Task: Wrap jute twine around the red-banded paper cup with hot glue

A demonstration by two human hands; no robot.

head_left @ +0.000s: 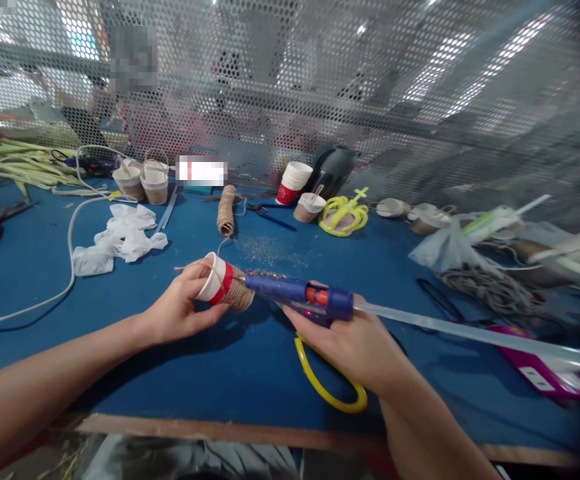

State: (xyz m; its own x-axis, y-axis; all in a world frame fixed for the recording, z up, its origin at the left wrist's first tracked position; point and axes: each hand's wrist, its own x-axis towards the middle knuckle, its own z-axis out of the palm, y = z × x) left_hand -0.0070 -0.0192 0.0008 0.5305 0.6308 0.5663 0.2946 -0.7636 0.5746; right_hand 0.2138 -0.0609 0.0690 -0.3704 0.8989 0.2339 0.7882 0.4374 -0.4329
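My left hand (185,303) grips a red and white paper cup (216,280), tilted with its open mouth toward the left. Brown twine is wound round the cup's lower part, and a strand runs from it to a twine spool (227,212) behind. In my right hand (360,340) is a blue glue gun (295,295), its nozzle at the twine-wrapped side of the cup. A long clear glue stick (450,325) sticks out of the gun's rear. Below my right hand lies a yellow handle loop (330,393), partly hidden.
Twine-wrapped cups (156,183) with handles stand at the back left, near crumpled white plastic (120,237). Stacked cups (293,181), pliers (275,217) and a yellow crown-shaped piece (345,217) are behind. A white cord (73,247) crosses the left; a purple power strip (540,367) lies right.
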